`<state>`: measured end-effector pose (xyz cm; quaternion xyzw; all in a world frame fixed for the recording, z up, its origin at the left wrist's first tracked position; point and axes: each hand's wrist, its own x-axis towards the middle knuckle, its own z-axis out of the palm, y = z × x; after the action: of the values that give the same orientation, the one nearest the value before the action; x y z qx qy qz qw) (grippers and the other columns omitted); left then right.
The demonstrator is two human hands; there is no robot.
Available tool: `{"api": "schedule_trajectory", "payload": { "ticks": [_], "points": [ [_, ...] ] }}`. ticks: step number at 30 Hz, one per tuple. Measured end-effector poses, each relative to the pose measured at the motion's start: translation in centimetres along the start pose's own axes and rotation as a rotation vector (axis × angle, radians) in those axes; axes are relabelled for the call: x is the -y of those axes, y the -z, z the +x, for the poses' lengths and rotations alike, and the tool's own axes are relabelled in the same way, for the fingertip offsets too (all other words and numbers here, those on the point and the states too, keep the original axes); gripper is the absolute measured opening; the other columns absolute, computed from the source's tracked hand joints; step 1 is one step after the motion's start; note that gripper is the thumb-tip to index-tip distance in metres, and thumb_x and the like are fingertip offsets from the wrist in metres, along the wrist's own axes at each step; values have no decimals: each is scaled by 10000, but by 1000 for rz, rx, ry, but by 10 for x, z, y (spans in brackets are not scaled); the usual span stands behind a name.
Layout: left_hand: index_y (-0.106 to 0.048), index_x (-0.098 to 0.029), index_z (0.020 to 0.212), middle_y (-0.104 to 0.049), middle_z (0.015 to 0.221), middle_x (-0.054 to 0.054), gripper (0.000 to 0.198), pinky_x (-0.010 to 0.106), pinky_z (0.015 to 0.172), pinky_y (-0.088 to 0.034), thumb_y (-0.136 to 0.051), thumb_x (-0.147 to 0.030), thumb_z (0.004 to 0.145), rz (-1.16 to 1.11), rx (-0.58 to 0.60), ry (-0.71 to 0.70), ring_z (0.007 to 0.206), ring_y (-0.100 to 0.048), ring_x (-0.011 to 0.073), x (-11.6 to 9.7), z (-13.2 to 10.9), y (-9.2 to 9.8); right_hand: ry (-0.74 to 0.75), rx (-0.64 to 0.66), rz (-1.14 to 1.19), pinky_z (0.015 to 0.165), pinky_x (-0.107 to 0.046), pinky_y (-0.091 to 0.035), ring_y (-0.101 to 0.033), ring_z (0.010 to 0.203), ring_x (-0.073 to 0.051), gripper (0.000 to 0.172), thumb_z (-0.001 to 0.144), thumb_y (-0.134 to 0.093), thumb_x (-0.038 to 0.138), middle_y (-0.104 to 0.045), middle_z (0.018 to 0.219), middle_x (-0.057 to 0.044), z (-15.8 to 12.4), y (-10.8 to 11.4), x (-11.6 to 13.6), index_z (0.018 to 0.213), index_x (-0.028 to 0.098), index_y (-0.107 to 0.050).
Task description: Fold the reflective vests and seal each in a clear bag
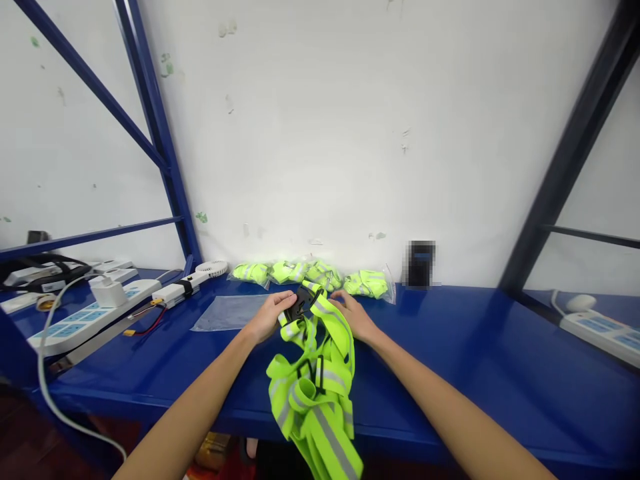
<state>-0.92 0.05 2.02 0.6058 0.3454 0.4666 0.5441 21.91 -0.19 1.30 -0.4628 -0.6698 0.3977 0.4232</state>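
Note:
A bundle of neon yellow-green reflective straps (pixel 333 400) with grey stripes hangs over the front edge of the blue table. My left hand (pixel 273 313) is closed on the black plastic buckle (pixel 300 303) at the top of these straps. On the other side, my right hand (pixel 355 317) has its fingers bent around the upper part of the reflective strap near the buckle. Its fingertips are partly hidden behind the strap. Black slider rings (pixel 320 373) show midway down the bundle. A flat clear plastic bag (pixel 227 313) lies left of my left hand.
Several bagged reflective straps (pixel 367 283) lie along the wall. At left are a power strip (pixel 100 317) with a white cable, a handheld fan (pixel 213 269) and a wired white device (pixel 175 291). Another power strip (pixel 603 330) sits at right. Blue frame posts (pixel 160 133) flank the table (pixel 450 373).

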Motion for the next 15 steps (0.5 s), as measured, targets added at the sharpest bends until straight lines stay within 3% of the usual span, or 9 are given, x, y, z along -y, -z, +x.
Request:
{"api": "schedule_trajectory", "payload": {
  "ticks": [3,5,7,10,13,15],
  "points": [
    [-586,-152,697,-572,584,-12,329,208,498,-419,-708,-454,743,-145,15,128,504,-530,100,-4,-3,0,261,-199,-67,854,-370,-452,-597,909,-229,416,892,-442,508,-642,1005,-70,-6,-5,5,1176,224,-551],
    [-577,-154,676,-561,550,-20,315,203,461,-400,-733,-424,725,-174,12,169,471,-526,97,-5,-3,-1,327,-178,33,930,-360,-422,-566,1056,-226,432,931,-372,497,-592,1186,-82,-9,-8,10,1244,242,-526],
    [-581,-158,681,-563,531,-25,297,209,445,-392,-737,-408,720,-176,15,193,453,-524,102,-4,-3,-1,311,-62,99,993,-373,-384,-519,1161,-236,462,920,-419,505,-546,1288,-73,-12,-9,14,1309,267,-492],
    [-596,-154,685,-565,527,-30,284,209,450,-386,-724,-403,727,-141,2,167,446,-515,98,0,-1,-2,257,187,204,1027,-396,-367,-511,1189,-254,485,876,-526,500,-568,1282,-64,-16,-10,19,1297,258,-524],
    [-603,-145,683,-581,567,-28,290,204,476,-386,-733,-404,708,-107,-62,98,470,-511,87,5,2,-1,156,406,446,937,-392,-454,-610,1041,-244,470,874,-522,510,-645,1144,-68,-20,-16,23,1241,218,-556],
    [-612,-142,681,-594,592,-20,310,210,505,-392,-730,-428,700,-67,-108,32,504,-520,94,8,3,-1,74,454,520,859,-365,-500,-648,943,-229,461,823,-615,480,-675,1058,-57,-21,-23,25,1192,205,-571]
  ]
}}
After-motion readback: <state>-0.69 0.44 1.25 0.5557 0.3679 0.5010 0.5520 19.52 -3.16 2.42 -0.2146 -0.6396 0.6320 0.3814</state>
